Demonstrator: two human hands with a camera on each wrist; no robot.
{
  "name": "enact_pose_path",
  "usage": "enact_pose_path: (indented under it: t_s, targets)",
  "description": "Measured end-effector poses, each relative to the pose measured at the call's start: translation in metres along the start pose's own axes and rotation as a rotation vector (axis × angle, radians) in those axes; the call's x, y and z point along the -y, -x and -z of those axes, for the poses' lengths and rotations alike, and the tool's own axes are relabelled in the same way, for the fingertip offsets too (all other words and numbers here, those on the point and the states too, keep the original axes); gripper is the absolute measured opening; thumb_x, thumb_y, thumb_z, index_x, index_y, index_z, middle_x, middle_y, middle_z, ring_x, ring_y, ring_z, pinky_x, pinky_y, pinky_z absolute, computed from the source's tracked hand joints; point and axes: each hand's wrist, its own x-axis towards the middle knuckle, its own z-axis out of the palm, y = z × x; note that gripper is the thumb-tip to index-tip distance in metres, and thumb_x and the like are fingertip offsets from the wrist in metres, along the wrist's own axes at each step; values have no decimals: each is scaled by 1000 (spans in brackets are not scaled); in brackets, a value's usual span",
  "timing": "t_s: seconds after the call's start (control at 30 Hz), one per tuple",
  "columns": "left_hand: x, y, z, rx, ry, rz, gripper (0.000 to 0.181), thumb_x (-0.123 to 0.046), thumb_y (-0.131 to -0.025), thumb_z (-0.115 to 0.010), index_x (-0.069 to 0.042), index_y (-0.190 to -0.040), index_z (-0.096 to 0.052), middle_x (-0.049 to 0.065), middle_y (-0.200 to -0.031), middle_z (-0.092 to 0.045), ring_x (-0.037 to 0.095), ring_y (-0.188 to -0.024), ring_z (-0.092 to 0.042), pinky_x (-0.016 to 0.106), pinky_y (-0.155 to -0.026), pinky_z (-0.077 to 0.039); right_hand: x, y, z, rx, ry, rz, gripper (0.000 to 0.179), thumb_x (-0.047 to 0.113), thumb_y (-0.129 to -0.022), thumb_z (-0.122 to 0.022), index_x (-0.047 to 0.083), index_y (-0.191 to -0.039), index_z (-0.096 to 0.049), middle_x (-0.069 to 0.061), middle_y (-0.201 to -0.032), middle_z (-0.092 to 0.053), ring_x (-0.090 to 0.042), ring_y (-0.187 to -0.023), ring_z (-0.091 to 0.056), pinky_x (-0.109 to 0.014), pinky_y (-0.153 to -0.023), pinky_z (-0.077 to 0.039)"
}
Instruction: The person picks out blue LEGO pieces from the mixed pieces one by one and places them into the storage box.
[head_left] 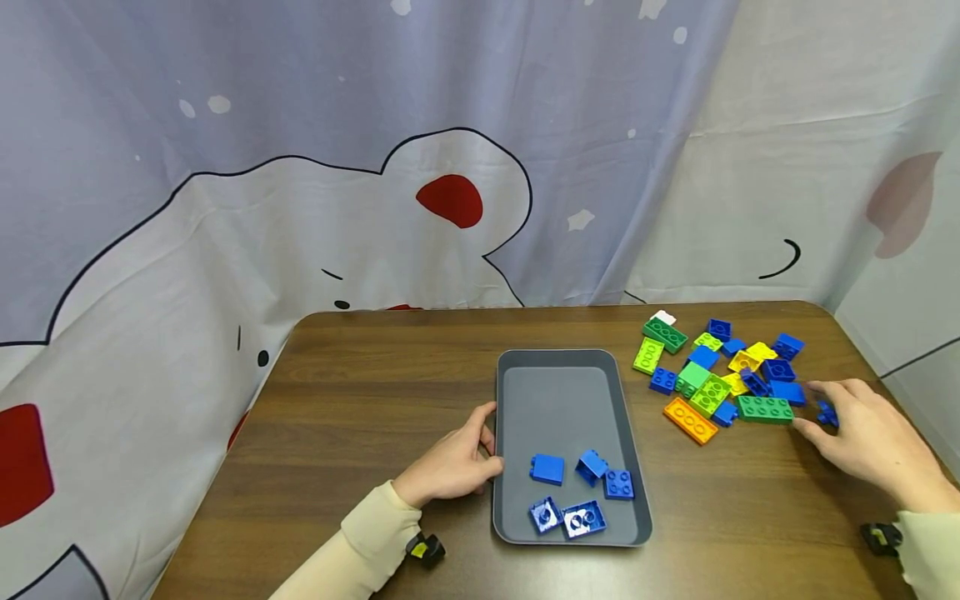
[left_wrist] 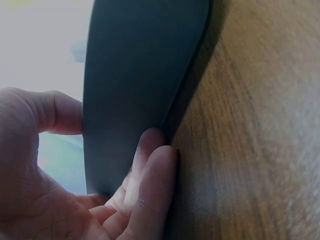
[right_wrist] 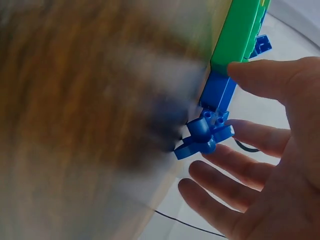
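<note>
A grey tray (head_left: 561,417) lies on the table with several blue bricks (head_left: 584,518) in its near half. At its left side my left hand (head_left: 453,460) grips the rim; in the left wrist view the thumb lies on the upper edge and the curled fingers (left_wrist: 159,175) rest against the outer wall low down. My right hand (head_left: 873,433) reaches to the right end of a brick heap, thumb and fingers spread around a small blue propeller-shaped piece (right_wrist: 202,134). Its thumb is by a long green brick (head_left: 764,409). The hand does not close on the piece.
Bricks in blue, yellow, light green and green, such as a lime brick (head_left: 709,395), are heaped right of the tray. An orange brick (head_left: 690,421) lies at the heap's near side, a white piece (head_left: 663,317) at its far end. A printed curtain (head_left: 360,233) hangs behind the wooden table (head_left: 360,375).
</note>
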Motion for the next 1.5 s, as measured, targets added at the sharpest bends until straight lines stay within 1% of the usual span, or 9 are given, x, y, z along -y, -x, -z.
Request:
enact_pose_path:
  t_s: [0.17,0.5,0.7,0.83,0.93,1.1,1.2,1.37,1.5]
  targets:
    - [0,0,0,5,-4,-1,86,-19,-89,-63,-7,-162,-21,3,-105,-60,11,-60,-65,31,-56,-54,-5,0,-1,25,5,-34,60,20,-85,-78,-15,-128,-55,-44,-124,-48,-62,-103,-53,-73,-82,-44]
    - [-2,1,-1,9,1,-1,85,-19,-89,-63,-6,-162,-21,4,-107,-60,11,-60,-65,31,-56,-54,-8,1,0,14,26,-35,40,-2,-78,-75,-14,-115,-63,-39,-116,-61,-60,-100,-58,-70,-78,-47]
    - [-1,1,-1,14,-6,2,85,-20,-89,-63,-8,-162,-20,3,-107,-60,11,-60,-65,30,-56,-54,-9,0,3,24,14,-69,36,-2,-77,-75,-12,-111,-65,-38,-113,-63,-61,-97,-59,-71,-75,-46]
    - [-1,1,-1,17,-6,2,85,-20,-90,-63,-8,-162,-20,4,-108,-60,11,-60,-65,29,-57,-54,-2,3,8,-17,11,-68,35,-2,-78,-74,-11,-110,-66,-38,-111,-61,-59,-90,-61,-68,-69,-47]
    - [-1,2,-1,17,-2,3,85,-20,-89,-63,-8,-162,-20,4,-108,-60,11,-60,-65,30,-56,-54,12,5,14,-70,7,-33,35,-1,-78,-75,-11,-110,-66,-36,-107,-62,-51,-80,-63,-62,-61,-49]
    - [-1,1,-1,11,-1,3,86,-20,-89,-64,-8,-162,-21,4,-107,-59,12,-60,-65,31,-56,-54,47,5,23,-149,-37,102,36,2,-76,-80,-5,-110,-70,-27,-98,-67,-33,-71,-64,-49,-54,-50]
    - [0,1,-1,7,1,-1,86,-19,-88,-64,-7,-162,-21,4,-106,-59,11,-60,-65,31,-56,-54,72,5,28,-167,-78,186,39,3,-75,-82,-1,-112,-71,-23,-102,-69,-29,-74,-66,-47,-56,-52]
    - [0,0,0,8,1,2,85,-20,-89,-64,-6,-162,-21,3,-105,-59,11,-58,-64,31,-55,-54,111,4,32,-185,-127,309,42,2,-74,-86,2,-113,-71,-20,-106,-71,-30,-79,-69,-51,-64,-57]
    - [-2,1,1,11,4,5,85,-21,-89,-64,-6,-161,-21,3,-105,-59,11,-58,-64,31,-56,-54,141,3,30,-180,-143,385,42,0,-73,-86,4,-112,-73,-13,-103,-72,-21,-75,-66,-38,-61,-57]
